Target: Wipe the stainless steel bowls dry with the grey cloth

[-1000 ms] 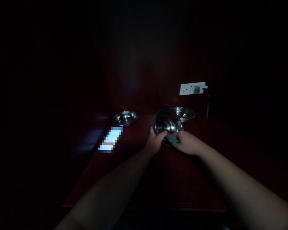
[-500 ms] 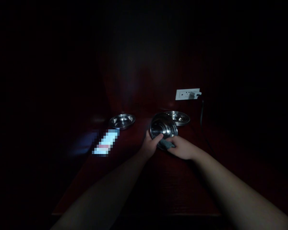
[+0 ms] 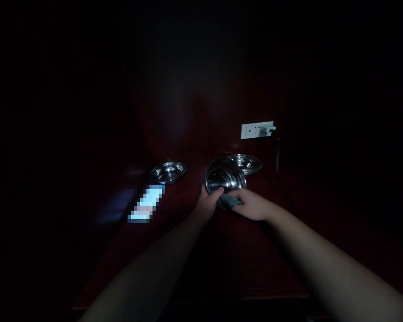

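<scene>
A shiny metal bowl is held tilted above the dark red table, its hollow facing me. My left hand grips its near left rim, the thumb lying on the inside and the fingers hidden behind. Pinched in my right hand is a grey-green cloth, pressed against the bowl's lower right rim. Part of the right hand's fingers is out of sight behind the cloth and bowl.
A metal dish stands at the back left, and stacked metal dishes at the back right, partly behind the bowl. A pixelated bright screen lies left. A wall socket holds a plug with a hanging cable. Surroundings are very dark.
The view has shifted slightly. Both hands still hold the bowl and cloth; the cloth sits a little further left along the near rim, with more of it showing.
</scene>
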`<state>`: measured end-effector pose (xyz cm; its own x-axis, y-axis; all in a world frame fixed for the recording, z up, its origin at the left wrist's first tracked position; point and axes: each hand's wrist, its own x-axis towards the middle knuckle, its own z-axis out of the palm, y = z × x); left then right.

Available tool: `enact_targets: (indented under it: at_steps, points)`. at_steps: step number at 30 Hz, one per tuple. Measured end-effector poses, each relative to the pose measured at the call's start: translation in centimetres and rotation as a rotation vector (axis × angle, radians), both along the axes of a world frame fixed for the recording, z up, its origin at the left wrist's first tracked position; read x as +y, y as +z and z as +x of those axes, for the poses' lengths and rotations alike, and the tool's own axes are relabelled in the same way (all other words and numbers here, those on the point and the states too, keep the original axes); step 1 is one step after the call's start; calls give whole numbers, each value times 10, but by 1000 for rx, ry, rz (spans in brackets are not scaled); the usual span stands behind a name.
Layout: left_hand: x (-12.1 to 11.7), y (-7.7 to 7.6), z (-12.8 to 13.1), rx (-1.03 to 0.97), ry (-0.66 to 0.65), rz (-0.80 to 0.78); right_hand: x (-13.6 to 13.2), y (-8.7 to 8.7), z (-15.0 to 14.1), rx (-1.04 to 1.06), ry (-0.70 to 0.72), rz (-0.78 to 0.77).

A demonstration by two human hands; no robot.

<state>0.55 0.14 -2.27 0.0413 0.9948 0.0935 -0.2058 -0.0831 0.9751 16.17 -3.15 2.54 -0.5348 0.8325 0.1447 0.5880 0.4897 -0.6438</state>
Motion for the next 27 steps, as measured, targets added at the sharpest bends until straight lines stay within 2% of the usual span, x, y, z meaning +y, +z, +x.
enact_targets:
  at_steps: [10, 19, 27]
  points:
    - [3, -2, 1, -21, 16, -10, -1, 2, -2, 35, 65, 57]
    - [1, -2, 0, -1, -26, 4, 0, 1, 6, -159, -131, 38]
    - [0, 1, 0, -6, 4, -30, -1, 5, 4, -102, -49, 14]
